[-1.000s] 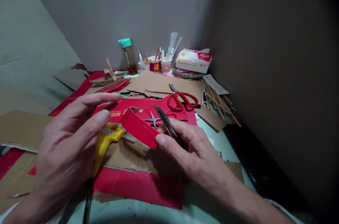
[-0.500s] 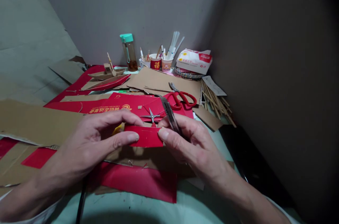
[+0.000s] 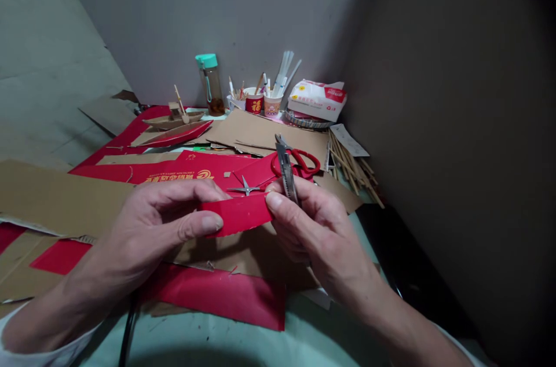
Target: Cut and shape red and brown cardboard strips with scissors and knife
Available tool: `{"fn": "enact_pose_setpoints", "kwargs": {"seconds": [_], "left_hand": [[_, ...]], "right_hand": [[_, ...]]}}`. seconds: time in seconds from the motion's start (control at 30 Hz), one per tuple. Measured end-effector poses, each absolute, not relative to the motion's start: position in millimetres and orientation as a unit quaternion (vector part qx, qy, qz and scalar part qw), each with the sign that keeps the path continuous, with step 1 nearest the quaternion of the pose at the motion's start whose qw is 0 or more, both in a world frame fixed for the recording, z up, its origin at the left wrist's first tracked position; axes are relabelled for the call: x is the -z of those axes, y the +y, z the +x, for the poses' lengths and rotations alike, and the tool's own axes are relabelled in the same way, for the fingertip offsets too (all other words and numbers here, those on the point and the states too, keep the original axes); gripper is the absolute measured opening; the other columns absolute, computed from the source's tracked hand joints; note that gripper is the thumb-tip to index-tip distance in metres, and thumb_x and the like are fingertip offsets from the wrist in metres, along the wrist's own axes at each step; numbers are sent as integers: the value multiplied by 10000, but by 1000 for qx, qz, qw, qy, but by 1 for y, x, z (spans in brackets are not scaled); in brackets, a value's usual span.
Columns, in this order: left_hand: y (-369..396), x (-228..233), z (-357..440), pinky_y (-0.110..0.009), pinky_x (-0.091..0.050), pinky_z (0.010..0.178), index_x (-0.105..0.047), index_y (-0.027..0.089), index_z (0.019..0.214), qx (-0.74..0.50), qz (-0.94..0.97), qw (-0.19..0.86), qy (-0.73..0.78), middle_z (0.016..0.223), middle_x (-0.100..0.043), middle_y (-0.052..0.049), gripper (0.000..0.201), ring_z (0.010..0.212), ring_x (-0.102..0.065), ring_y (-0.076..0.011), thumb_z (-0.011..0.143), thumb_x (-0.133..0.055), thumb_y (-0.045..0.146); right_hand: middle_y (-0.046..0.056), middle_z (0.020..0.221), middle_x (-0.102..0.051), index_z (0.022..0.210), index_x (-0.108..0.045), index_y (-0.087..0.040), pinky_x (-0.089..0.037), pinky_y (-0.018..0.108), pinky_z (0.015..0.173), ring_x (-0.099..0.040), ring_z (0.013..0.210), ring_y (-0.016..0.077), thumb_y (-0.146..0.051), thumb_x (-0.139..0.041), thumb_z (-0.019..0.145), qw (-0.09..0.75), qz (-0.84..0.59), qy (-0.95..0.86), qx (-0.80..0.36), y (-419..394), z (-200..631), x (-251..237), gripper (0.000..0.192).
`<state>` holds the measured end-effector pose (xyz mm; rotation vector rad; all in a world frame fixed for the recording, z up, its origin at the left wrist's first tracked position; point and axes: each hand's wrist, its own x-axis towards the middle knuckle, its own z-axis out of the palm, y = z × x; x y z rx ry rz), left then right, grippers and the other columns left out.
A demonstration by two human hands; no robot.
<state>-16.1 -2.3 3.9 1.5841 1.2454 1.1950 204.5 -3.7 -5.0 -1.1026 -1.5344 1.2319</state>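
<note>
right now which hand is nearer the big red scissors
Right. The right hand sits just in front of the red scissors; the left hand is farther off, left of them.

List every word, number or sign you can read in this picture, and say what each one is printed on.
"福": gold character on the red cup by the back wall.
Gold characters and a round logo on the red card sheet: too blurred to read.
Red print on the white packet: too small to read.
Pattern on the pink cup: unreadable.
Red strip held by left hand and right hand: no print visible.
</note>
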Motion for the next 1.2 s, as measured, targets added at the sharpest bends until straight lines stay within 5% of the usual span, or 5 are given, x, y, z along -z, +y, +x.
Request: {"fn": "enact_pose_setpoints", "kwargs": {"seconds": [0.2,0.43,0.6,0.93,1.2], "left_hand": [[-6,-2,-18,-228,-552,538,-833,297,729,-521,585,312,538,746,-760,-9,103,647,-671,-181,675,-888,366],[-4,1,-17,-195,-537,536,-823,322,734,-518,600,259,552,711,-760,25,66,627,-656,-153,725,-858,377],[-3,3,-19,-143,-498,504,-809,357,739,-507,639,197,543,656,-747,77,35,564,-636,-110,750,-843,356],[-8,8,-22,-115,-535,597,-830,423,809,-510,638,164,552,766,-827,126,82,758,-760,-110,767,-852,356],[-7,3,-19,-95,-539,601,-848,438,810,-482,654,105,573,766,-852,124,110,765,-792,-111,725,-844,369]], "right_hand": [[-86,626,-467,952,-524,-254,-316,241,472,-429,499,106,-328,-375,1124,454,-442,-709,-312,-12,202,1,239],[-6,783,-656,1017,-630,-166,-465,269,591,-618,621,135,-88,-389,1039,422,-357,-826,-107,-20,190,9,254],[-13,782,-674,1056,-640,-172,-468,292,553,-639,583,145,-104,-391,1043,396,-378,-827,-128,-19,189,15,259],[2,874,-742,1135,-597,-210,-492,318,587,-719,669,189,-105,-406,1027,352,-402,-838,-114,-17,193,18,243],[61,940,-765,998,-604,-233,-517,328,686,-735,794,224,-62,-428,988,309,-432,-838,-121,-18,194,21,246]]}}
